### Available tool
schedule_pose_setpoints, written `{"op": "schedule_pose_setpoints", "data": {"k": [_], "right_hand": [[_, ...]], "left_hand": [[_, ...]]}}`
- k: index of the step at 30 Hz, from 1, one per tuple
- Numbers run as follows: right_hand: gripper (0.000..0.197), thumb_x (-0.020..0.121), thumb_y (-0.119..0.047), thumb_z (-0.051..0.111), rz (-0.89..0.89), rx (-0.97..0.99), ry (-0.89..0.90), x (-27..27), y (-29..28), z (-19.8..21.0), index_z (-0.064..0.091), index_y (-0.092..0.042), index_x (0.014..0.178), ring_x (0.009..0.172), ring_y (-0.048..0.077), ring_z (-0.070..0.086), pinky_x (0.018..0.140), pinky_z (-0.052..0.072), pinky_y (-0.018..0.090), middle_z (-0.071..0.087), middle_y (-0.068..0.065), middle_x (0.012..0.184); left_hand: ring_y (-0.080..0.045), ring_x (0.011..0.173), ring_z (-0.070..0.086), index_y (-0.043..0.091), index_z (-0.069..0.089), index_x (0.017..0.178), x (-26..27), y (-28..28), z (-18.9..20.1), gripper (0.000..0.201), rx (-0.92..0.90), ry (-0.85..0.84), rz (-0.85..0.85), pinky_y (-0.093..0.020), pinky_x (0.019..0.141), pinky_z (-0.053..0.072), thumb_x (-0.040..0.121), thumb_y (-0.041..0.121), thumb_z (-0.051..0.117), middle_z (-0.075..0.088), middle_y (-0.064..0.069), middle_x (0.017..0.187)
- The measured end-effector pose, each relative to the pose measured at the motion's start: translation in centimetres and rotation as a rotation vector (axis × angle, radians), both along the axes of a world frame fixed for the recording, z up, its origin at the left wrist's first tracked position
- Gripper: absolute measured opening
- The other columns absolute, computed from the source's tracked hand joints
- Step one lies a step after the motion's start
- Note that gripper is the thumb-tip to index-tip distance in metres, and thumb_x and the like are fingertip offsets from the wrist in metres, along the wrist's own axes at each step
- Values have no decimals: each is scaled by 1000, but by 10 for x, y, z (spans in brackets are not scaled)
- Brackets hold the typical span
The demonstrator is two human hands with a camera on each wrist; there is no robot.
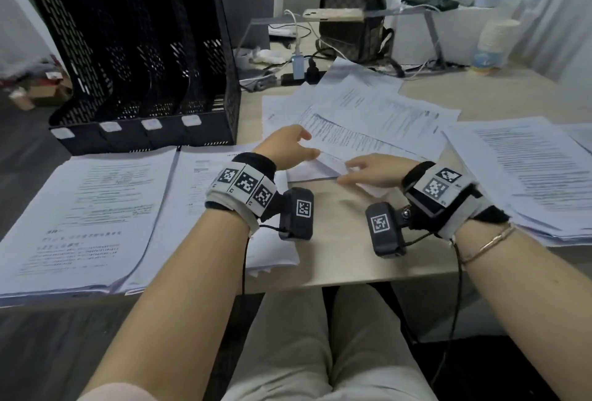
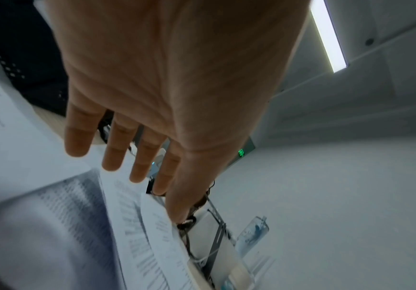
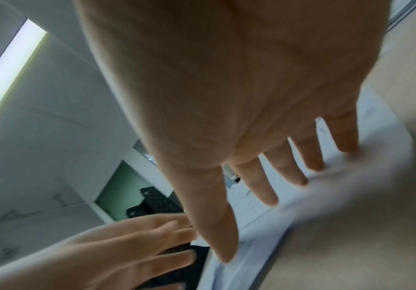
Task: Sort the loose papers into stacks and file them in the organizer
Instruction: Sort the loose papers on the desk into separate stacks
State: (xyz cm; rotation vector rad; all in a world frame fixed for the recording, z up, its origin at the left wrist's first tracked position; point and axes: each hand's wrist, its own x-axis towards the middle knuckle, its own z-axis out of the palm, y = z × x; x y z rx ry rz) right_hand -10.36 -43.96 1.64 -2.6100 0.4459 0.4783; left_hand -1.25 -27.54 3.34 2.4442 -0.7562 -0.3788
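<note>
We see both hands reaching to the loose papers (image 1: pixel 358 112) spread across the middle of the desk (image 1: pixel 339 240). Our left hand (image 1: pixel 290 147) lies with fingers straight and slightly spread over the near edge of the top sheet, and the left wrist view shows those fingers (image 2: pixel 117 149) extended above printed pages, with nothing gripped. Our right hand (image 1: pixel 374 170) rests just beside it on the same edge, fingers likewise stretched flat; in the right wrist view its fingertips (image 3: pixel 268 198) touch the white paper, and the left hand shows close beside the thumb. Neither hand curls round a sheet. To the left on the desk lie two neat stacks (image 1: pixel 86 221) of printed pages side by side, and a third stack (image 1: pixel 528 176) sits at the right, apart from the loose heap. The black mesh organizer (image 1: pixel 137 58) stands upright at the far left corner, just behind the left stacks, with four labelled slots that look dark inside. Behind the papers are a backpack (image 1: pixel 352 16), a power strip with cables (image 1: pixel 301 77) and a phone (image 1: pixel 333 14) on a raised shelf.
</note>
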Motion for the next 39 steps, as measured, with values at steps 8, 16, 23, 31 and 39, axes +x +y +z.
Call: {"op": "schedule_pose_setpoints", "data": {"k": [8, 16, 23, 31, 39], "right_hand": [[38, 88, -40, 60, 16, 33, -87, 0, -9, -4, 60, -28, 123, 134, 17, 36, 108, 23, 29, 44, -1, 143], [61, 91, -46, 54, 28, -73, 49, 0, -10, -3, 41, -13, 140, 135, 25, 34, 108, 26, 36, 36, 9, 148], [63, 92, -39, 54, -19, 74, -108, -8, -11, 8, 34, -11, 144, 138, 20, 32, 109, 23, 27, 33, 5, 151], [39, 91, -34, 58, 144, 211, -142, -17, 3, 8, 58, -21, 128, 126, 10, 47, 98, 27, 16, 56, -4, 134], [25, 86, -29, 66, 141, 444, -239, -20, 5, 2, 71, -19, 109, 106, 2, 59, 95, 37, 12, 69, -7, 111]], "left_hand": [[-16, 131, 40, 21, 49, 135, -6, -13, -16, 47, 239, 24, -120, -27, 105, 28, 91, 37, 55, 45, 0, 144], [-21, 138, 33, 18, 7, 151, -6, -12, -27, 77, 275, 121, -86, -31, 109, 25, 93, 33, 54, 33, -3, 152], [-22, 131, 43, 29, 2, 151, -5, -16, -26, 70, 15, 143, -113, -26, 101, 30, 97, 36, 47, 42, -7, 146], [-26, 120, 52, 17, 33, 141, -2, -23, -19, 57, -228, 84, 38, -35, 100, 40, 97, 52, 33, 50, -8, 136], [-28, 104, 62, 11, 56, 125, 4, -14, -33, 38, -72, 116, 111, -36, 85, 55, 88, 0, 50, 57, -9, 126]]}}
